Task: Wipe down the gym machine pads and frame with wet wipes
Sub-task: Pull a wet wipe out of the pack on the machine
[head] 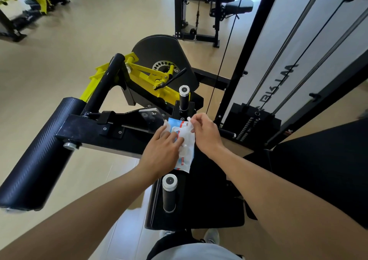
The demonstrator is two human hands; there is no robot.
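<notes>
A single wide-angle view from a camera worn on a person's head, looking forward and steeply down onto a black gym machine seat just below. Both forearms reach out from the bottom edge over the seat, so the camera sits close above it. Beyond the seat the view takes in the floor and, to the seat's right, the weight stack tower. Straight lines bow near the edges.
</notes>
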